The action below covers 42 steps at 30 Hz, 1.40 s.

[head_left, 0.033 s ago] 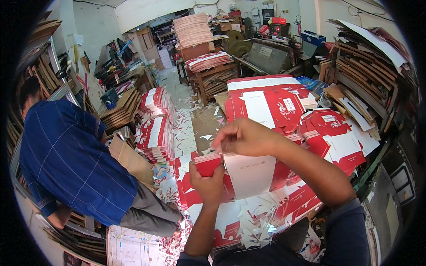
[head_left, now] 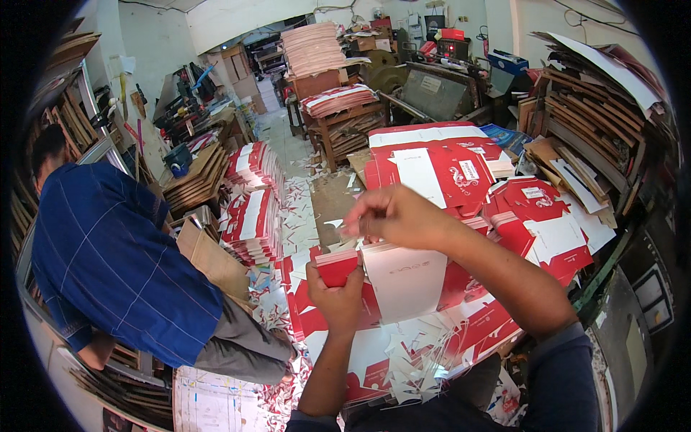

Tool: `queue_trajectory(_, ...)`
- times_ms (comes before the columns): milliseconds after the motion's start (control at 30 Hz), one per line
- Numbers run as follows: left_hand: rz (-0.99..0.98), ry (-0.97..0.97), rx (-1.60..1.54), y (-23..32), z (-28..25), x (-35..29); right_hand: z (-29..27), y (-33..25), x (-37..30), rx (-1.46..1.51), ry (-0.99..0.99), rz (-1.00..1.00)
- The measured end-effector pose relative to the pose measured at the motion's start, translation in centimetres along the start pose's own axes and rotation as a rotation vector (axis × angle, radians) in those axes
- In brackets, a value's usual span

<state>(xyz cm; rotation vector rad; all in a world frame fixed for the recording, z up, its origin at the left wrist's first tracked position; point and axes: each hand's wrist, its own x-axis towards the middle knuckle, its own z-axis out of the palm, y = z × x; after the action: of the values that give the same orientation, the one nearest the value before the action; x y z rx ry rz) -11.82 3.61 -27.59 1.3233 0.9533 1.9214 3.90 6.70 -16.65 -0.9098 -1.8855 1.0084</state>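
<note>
My left hand [head_left: 337, 306] is closed around the red end flap [head_left: 337, 272] of a thick stack of red and white card box blanks [head_left: 407, 284]. The stack tilts up, its broad white panel turned toward me and its layered edges at the top. Over that top edge, my right hand [head_left: 385, 216] hovers with its fingers curled inward. Its fingertips are slightly blurred, and anything between them is too small to make out. Thin white and red paper offcuts [head_left: 414, 363] lie in a heap on the sheets nearest me.
More red and white blanks [head_left: 461, 173] lie piled ahead and to the right. Tall sheet stacks [head_left: 248, 223] stand on the scrap-strewn floor at left. A person in a blue checked shirt [head_left: 122, 259] bends over at far left. Boards [head_left: 594, 119] are heaped at right.
My right hand has shifted slightly up and away from the stack's top edge. My left hand keeps its grip, and the stack has hardly moved.
</note>
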Motion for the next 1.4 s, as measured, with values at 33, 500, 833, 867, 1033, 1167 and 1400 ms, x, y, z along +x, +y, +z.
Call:
queue_trajectory(33, -0.016, -0.008, -0.035, -0.4, -0.1, 0.0, -0.2, -0.1, 0.0, 0.02, 0.09, 0.026)
queue_trajectory(500, -0.028, -0.01, -0.019, -0.6, 0.0, 0.2, -6.2, -2.6, -5.7, -0.253, 0.272, 0.225)
queue_trajectory(833, -0.136, -0.123, 0.016, -1.3, -0.8, 0.7, -6.5, -3.1, -12.1, -0.931, 0.103, 0.084)
queue_trajectory(867, -0.088, -0.217, -0.013, -1.4, -1.5, 1.0, -6.1, -3.0, -12.1, -0.962, 0.119, 0.067)
queue_trajectory(1033, 0.102, -0.497, 0.061, 2.3, -3.4, 3.5, -5.8, -2.7, -11.6, -0.982, 0.126, 0.025)
queue_trajectory(1167, 0.562, -0.599, 0.727, 8.3, -1.0, 4.3, -6.2, -2.9, -12.0, -0.948, 0.098, 0.077)
queue_trajectory(1400, 0.621, -0.832, 1.078, 8.9, 3.8, 3.5, -5.5, -2.9, -11.9, -1.015, 0.144, 0.056)
